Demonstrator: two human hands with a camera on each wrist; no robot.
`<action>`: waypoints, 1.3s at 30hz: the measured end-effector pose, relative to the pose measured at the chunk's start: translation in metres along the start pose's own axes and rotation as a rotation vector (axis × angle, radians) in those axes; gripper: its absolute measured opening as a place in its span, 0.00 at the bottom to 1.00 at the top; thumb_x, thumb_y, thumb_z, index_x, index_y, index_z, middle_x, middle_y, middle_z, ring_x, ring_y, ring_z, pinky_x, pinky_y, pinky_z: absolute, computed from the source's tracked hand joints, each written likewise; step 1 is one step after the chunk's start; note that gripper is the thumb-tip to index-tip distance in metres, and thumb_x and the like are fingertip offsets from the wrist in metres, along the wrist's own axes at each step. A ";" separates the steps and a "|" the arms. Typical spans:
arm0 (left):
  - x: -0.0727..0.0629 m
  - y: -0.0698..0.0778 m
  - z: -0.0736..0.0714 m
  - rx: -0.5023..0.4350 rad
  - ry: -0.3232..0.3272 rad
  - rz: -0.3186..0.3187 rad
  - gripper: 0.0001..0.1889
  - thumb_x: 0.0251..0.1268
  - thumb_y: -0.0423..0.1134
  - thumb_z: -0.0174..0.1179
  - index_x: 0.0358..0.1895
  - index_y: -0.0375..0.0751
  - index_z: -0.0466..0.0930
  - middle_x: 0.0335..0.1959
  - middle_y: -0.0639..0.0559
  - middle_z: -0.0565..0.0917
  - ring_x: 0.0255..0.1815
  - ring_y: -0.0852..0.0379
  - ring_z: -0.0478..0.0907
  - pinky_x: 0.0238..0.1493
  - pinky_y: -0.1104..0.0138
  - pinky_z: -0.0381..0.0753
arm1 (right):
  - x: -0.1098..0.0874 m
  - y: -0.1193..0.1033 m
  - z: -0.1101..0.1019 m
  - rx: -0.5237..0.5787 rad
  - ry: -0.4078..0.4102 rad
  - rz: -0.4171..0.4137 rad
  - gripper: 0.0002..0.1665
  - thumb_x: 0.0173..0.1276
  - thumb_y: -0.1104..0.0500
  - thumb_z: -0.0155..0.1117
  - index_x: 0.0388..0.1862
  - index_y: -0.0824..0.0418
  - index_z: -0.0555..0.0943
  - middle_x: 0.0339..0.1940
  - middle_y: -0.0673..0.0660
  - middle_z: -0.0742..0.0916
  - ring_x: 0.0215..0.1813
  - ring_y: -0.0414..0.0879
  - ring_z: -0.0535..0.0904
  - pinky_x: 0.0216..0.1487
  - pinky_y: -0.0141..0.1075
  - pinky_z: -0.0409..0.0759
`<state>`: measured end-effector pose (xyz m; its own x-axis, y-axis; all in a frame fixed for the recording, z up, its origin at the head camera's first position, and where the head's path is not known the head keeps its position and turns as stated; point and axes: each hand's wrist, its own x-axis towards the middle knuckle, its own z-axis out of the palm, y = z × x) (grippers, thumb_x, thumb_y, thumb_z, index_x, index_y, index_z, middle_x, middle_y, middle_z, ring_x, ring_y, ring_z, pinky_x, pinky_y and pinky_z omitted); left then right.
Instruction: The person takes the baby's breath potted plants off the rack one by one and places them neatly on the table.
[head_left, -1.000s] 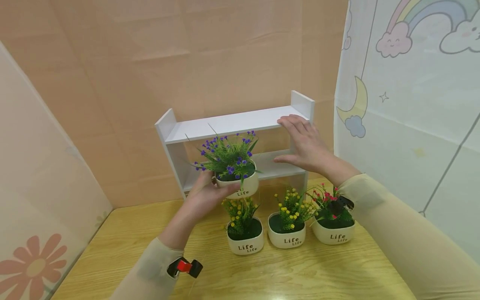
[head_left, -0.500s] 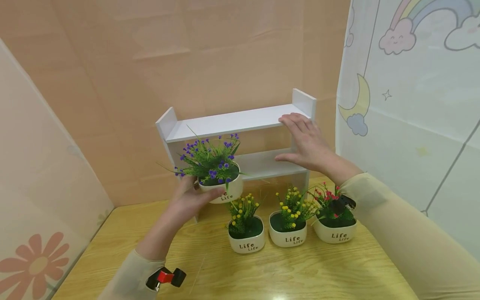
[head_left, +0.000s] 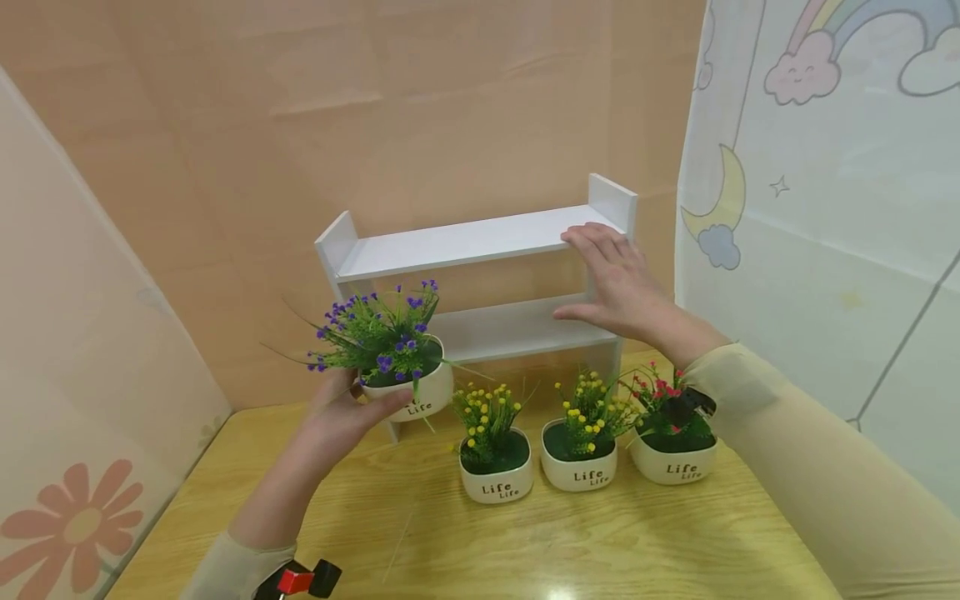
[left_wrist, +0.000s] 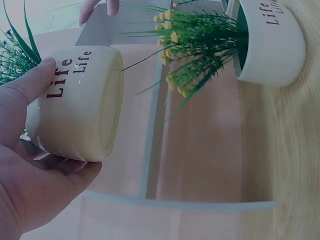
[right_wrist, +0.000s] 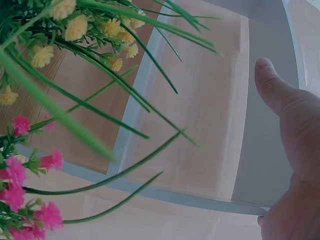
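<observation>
My left hand (head_left: 341,417) grips a cream pot of purple flowers (head_left: 408,392), thumb across its lettered front. The pot is held up off the table, before the left end of a white two-tier shelf (head_left: 465,246). In the left wrist view the pot (left_wrist: 80,107) shows its base, with the thumb on one side and fingers on the other. My right hand (head_left: 618,279) rests its straight fingers on the shelf's top board near the right end, thumb apart below. In the right wrist view only part of that hand (right_wrist: 295,130) shows against the shelf.
Two pots of yellow flowers (head_left: 497,485) (head_left: 579,475) and a pot of red-pink flowers (head_left: 675,464) stand in a row on the wooden table (head_left: 450,550), in front of the shelf. An orange-tan cloth hangs behind, and a patterned white cloth at the right.
My left hand has carried the purple-flower pot leftward and slightly down, from near the shelf's middle to its left end. My right hand has stayed on the top board.
</observation>
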<state>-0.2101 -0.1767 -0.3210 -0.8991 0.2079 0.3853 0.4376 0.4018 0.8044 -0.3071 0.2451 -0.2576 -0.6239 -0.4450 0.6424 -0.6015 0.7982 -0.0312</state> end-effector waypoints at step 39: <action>-0.051 -0.055 -0.003 0.049 0.010 -0.132 0.42 0.69 0.53 0.79 0.82 0.57 0.69 0.79 0.49 0.75 0.84 0.37 0.65 0.77 0.32 0.66 | -0.008 0.005 -0.017 -0.007 0.003 0.011 0.66 0.59 0.45 0.91 0.85 0.63 0.61 0.85 0.65 0.66 0.88 0.65 0.53 0.83 0.69 0.52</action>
<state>-0.1885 -0.2123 -0.3838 -0.9487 0.1416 0.2827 0.3158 0.4685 0.8251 -0.2967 0.2594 -0.2503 -0.6289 -0.4353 0.6441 -0.5912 0.8059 -0.0326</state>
